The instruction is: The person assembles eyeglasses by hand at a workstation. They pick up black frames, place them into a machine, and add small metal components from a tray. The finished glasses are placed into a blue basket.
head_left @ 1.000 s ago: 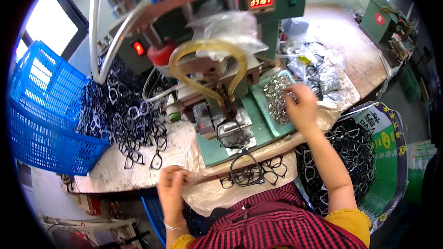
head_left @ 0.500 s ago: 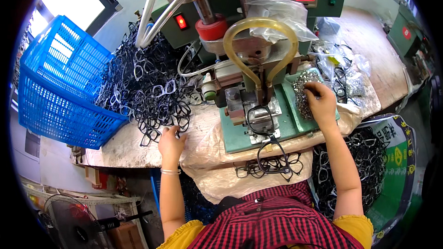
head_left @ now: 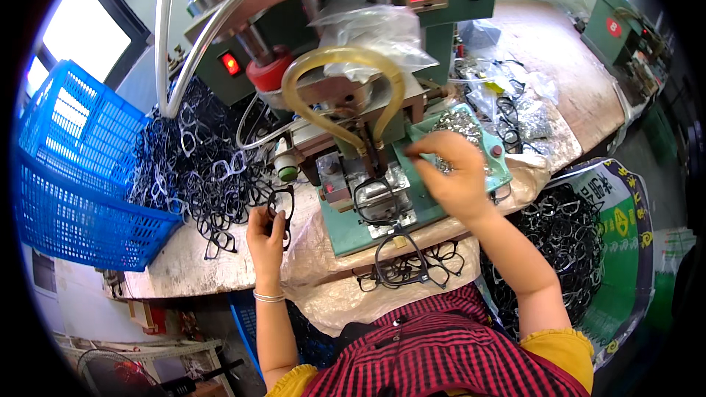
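Note:
My left hand [head_left: 266, 234] is closed on a black eyeglass frame [head_left: 287, 203], beside the pile at the machine's left. My right hand [head_left: 457, 176] hovers over the green tray [head_left: 502, 169] with small shiny metal parts [head_left: 457, 126]. Its thumb and forefinger are pressed together near the press; whatever they pinch is too small to make out. Another black eyeglass frame [head_left: 403, 279] sits in the metal fixture [head_left: 401, 180] below the press head, one rim hanging over the front edge. A yellowish hose [head_left: 344, 54] loops above it.
Many dark eyeglass frames [head_left: 195, 169] spill from a blue basket [head_left: 81, 198] on the left. More frames lie in the cloth apron [head_left: 346, 301] before me and in a sack [head_left: 621, 250] at right. Plastic bags [head_left: 544, 88] lie right of the green machine [head_left: 460, 7].
My left hand has picked up an eyeglass frame from the pile's edge. My right hand has lifted from the metal parts and moved left toward the fixture. The view has shifted and tilted.

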Action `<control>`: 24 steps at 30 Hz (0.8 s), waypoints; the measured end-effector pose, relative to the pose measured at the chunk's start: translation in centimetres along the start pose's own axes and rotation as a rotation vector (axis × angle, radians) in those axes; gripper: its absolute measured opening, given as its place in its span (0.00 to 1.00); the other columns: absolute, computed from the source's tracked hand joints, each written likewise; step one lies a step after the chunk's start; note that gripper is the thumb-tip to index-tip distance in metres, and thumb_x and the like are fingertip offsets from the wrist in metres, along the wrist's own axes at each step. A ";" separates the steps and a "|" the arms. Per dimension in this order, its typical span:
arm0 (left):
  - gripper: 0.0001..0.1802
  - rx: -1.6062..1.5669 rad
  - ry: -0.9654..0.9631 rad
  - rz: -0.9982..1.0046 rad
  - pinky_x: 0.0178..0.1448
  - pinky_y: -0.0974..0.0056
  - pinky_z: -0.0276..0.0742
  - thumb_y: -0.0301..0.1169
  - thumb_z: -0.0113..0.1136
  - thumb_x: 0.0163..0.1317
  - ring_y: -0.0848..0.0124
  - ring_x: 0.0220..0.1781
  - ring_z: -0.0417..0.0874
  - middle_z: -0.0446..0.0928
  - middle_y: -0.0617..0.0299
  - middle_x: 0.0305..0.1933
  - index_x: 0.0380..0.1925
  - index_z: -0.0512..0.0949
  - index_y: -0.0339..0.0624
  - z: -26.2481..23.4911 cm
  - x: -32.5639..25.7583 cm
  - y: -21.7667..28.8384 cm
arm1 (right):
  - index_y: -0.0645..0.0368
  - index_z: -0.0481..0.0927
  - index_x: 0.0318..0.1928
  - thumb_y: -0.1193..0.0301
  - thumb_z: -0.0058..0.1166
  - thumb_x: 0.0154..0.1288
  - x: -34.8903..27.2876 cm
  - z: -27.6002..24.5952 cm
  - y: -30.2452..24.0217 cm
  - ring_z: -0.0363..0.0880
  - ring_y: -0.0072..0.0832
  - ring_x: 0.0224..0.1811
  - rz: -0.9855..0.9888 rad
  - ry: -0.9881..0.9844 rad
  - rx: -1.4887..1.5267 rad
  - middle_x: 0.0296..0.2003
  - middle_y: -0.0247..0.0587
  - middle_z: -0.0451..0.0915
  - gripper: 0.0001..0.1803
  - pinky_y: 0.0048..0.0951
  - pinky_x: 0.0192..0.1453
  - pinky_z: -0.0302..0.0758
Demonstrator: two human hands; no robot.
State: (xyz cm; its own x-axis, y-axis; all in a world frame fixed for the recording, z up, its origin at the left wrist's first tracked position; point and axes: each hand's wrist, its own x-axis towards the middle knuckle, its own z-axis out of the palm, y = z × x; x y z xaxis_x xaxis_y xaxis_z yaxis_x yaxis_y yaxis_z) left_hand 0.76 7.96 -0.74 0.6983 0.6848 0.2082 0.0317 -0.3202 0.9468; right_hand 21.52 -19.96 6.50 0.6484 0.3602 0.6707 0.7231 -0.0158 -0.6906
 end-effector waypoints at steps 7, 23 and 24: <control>0.07 -0.348 0.251 0.134 0.41 0.68 0.81 0.27 0.54 0.75 0.72 0.33 0.83 0.81 0.58 0.39 0.45 0.76 0.34 3.3 -0.7 1.5 | 0.64 0.79 0.46 0.79 0.64 0.56 -1.2 3.6 -1.4 0.84 0.27 0.40 0.270 0.154 0.355 0.33 0.38 0.84 0.16 0.26 0.47 0.77; 0.04 0.075 -0.219 0.893 0.52 0.54 0.80 0.27 0.62 0.65 0.62 0.40 0.88 0.88 0.52 0.37 0.33 0.85 0.42 7.9 -2.1 13.8 | 0.62 0.78 0.53 0.73 0.61 0.60 -0.5 -0.6 -3.3 0.77 0.42 0.63 0.193 -0.186 0.104 0.56 0.53 0.79 0.20 0.37 0.65 0.72; 0.04 0.051 -0.297 0.939 0.55 0.52 0.78 0.27 0.67 0.60 0.61 0.40 0.88 0.88 0.54 0.38 0.35 0.86 0.43 8.6 -2.1 13.1 | 0.61 0.80 0.51 0.71 0.62 0.59 -0.5 -1.3 -1.2 0.75 0.45 0.65 0.086 -0.236 -0.111 0.58 0.55 0.78 0.19 0.40 0.66 0.72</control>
State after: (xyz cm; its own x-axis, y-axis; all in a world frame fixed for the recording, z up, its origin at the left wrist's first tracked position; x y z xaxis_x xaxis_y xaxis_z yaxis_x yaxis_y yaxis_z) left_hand 5.82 -3.34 9.12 0.6066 -0.0522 0.7933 -0.6018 -0.6822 0.4152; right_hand 20.69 -21.27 7.34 0.6445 0.5603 0.5203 0.6978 -0.1527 -0.6999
